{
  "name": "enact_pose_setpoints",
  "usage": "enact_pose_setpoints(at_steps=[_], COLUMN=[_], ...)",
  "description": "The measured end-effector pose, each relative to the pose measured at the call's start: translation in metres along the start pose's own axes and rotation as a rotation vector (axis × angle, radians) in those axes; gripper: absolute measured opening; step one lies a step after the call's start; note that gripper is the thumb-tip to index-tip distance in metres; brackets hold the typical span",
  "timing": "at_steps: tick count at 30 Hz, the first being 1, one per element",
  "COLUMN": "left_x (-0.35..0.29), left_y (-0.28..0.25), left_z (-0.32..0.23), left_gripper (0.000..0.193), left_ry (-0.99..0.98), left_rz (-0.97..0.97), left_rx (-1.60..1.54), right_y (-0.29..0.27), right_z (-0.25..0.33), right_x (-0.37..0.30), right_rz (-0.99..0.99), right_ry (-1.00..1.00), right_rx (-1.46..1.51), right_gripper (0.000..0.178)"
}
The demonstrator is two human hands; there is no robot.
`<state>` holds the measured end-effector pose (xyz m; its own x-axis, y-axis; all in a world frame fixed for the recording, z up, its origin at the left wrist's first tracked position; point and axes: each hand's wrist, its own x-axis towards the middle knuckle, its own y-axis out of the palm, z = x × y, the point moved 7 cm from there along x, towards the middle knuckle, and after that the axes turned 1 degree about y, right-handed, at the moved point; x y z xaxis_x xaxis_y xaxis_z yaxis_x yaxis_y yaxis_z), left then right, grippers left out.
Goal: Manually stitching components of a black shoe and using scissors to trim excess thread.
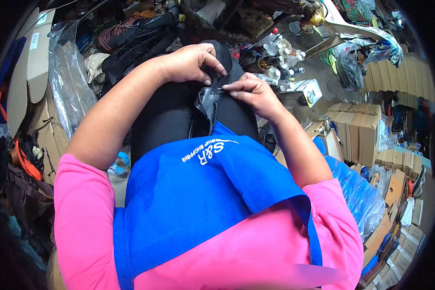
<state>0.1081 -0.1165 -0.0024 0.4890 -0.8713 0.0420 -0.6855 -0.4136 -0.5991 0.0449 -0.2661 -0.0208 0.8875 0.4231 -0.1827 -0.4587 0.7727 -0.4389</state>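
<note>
Over my lap I hold what looks like a black leather shoe upper (209, 103), its shiny part hanging down with eyelets and a thin cord. A dull black, curved part (222, 54) rises beyond it. My left hand (194, 64) curls over the left side of this piece, fingers bent and their tips against it. My right hand (256, 95) pinches its right edge between thumb and fingers, just above the shiny part. The two hands are close together but apart. Whether a small tool sits in the right pinch is too small to tell.
Bottles and small jars (285, 53) crowd the floor at the far right. Stacked cardboard boxes (355, 128) and a blue plastic-wrapped bundle (353, 188) stand to my right. Cardboard sheets (36, 63) and clear plastic (67, 72) lean at left; a black bag (135, 55) lies ahead.
</note>
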Motion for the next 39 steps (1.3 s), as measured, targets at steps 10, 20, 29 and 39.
enact_pose_setpoints(at_steps=[10,20,29,39], left_x=[0.003,-0.050,-0.136,-0.126], left_y=[0.003,-0.029,-0.083,-0.037], left_z=[0.002,-0.020,0.035,-0.044], left_gripper=[0.047,0.070,0.012,0.027], left_ry=[-0.012,-0.275,-0.514,-0.410], left_rz=[-0.017,-0.305,-0.582,-0.661], left_rx=[0.001,0.327,0.413,0.154], right_y=[0.001,0.002,0.019,0.038], right_z=[0.000,0.039,0.053,0.063], right_x=[0.002,0.003,-0.024,-0.034], right_rz=[0.078,-0.168,-0.203,-0.238], right_ry=[0.038,-0.151,-0.232,-0.308], right_rx=[0.054,-0.351,-0.536,-0.789], right_gripper=[0.025,0.015,0.035,0.048])
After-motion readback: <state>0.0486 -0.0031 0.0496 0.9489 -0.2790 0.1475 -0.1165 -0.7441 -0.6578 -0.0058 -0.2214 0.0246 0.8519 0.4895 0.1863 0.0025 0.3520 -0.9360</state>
